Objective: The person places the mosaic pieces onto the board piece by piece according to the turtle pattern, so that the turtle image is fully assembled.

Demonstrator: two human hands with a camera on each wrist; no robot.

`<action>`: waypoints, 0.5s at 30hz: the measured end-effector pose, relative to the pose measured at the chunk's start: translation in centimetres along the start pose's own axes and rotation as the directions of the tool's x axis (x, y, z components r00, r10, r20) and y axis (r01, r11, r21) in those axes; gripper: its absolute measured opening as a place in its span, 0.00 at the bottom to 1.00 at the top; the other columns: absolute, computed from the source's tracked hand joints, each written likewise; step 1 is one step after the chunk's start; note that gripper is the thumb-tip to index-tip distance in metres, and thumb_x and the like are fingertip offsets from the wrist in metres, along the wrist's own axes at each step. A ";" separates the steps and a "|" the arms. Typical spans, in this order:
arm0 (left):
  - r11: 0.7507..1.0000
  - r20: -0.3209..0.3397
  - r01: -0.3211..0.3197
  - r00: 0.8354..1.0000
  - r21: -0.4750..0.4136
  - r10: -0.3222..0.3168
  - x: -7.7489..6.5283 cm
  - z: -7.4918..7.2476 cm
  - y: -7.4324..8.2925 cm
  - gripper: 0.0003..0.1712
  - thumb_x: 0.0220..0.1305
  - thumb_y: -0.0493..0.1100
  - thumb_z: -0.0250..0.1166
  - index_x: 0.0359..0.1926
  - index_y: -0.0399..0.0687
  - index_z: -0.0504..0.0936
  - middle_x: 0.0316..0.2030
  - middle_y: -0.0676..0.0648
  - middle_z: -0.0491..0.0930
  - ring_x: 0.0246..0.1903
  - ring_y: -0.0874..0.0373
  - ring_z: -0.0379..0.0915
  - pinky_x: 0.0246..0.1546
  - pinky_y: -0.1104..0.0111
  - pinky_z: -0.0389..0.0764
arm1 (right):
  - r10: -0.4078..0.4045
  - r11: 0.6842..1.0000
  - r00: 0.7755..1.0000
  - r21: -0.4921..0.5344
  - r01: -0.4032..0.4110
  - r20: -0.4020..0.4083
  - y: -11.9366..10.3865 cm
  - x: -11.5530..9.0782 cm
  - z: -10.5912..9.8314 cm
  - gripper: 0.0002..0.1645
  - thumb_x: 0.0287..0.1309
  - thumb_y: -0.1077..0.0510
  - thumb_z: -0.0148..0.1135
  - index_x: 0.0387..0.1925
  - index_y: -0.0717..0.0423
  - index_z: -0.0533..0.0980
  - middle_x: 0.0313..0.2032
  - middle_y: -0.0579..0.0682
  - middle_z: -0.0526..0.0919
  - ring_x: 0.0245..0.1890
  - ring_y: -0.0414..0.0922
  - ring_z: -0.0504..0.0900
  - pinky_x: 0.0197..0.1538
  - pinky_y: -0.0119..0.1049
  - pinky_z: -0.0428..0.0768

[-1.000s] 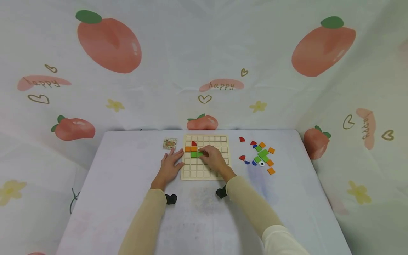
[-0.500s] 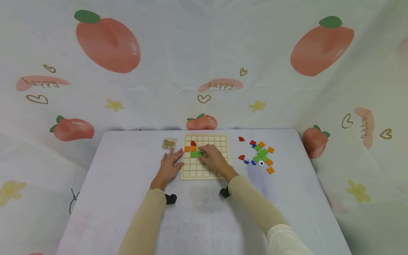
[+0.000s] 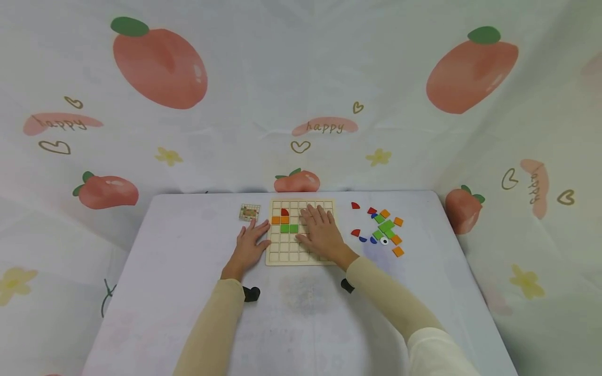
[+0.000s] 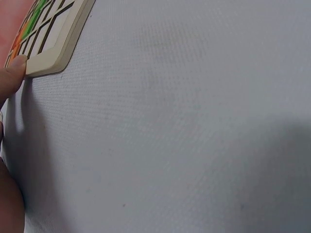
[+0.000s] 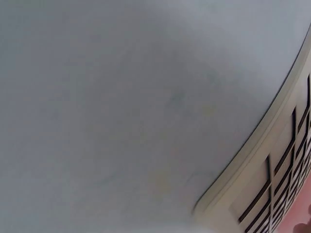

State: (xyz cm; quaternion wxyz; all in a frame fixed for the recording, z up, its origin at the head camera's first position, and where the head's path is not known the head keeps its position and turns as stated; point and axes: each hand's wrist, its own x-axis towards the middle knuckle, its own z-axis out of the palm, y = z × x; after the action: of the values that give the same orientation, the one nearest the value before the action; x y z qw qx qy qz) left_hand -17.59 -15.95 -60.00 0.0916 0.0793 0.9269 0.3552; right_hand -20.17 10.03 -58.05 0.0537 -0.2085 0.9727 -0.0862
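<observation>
A pale wooden grid board (image 3: 284,256) lies flat on the table. In its left part sit a red quarter-circle piece (image 3: 284,212), two orange square tiles (image 3: 276,220) and two green square tiles (image 3: 293,228) side by side. My right hand (image 3: 324,236) is over the board's right half, fingers spread and straight, with nothing held; it hides the cells beneath. Beside the left edge, my left hand (image 3: 246,249) lies with fingers extended. In the left wrist view, the left thumb (image 4: 18,65) touches the board's rim (image 4: 62,56).
A small pattern card (image 3: 249,212) lies just beyond the left fingertips. Right of the board are scattered loose pieces: green tiles (image 3: 386,226), orange tiles (image 3: 398,251), red quarter-circles (image 3: 355,206), blue half-circles (image 3: 362,239) and a white eye disc (image 3: 384,241).
My right hand has gone from bunched fingertips by the right green tile to spread, straight fingers, shifting slightly right and uncovering that tile. The left hand stays at the board's edge.
</observation>
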 end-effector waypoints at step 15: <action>1.000 0.002 -0.007 1.000 0.005 0.007 0.0 0.0 0.2 0.34 0.73 0.47 0.62 0.76 0.47 0.67 0.78 0.50 0.62 0.83 0.44 0.38 0.82 0.43 0.35 | 0.092 0.996 0.995 0.015 -0.093 0.038 4.1 -2.5 -0.2 0.52 0.70 0.26 0.43 0.83 0.44 0.43 0.83 0.55 0.40 0.83 0.60 0.39 0.81 0.66 0.38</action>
State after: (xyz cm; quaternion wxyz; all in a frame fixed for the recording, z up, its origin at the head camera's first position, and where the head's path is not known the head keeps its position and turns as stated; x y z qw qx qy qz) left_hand -17.62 -15.82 -59.83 0.0911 0.0833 0.9274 0.3530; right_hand -19.60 14.80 -58.50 0.0773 -0.1644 0.9794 -0.0877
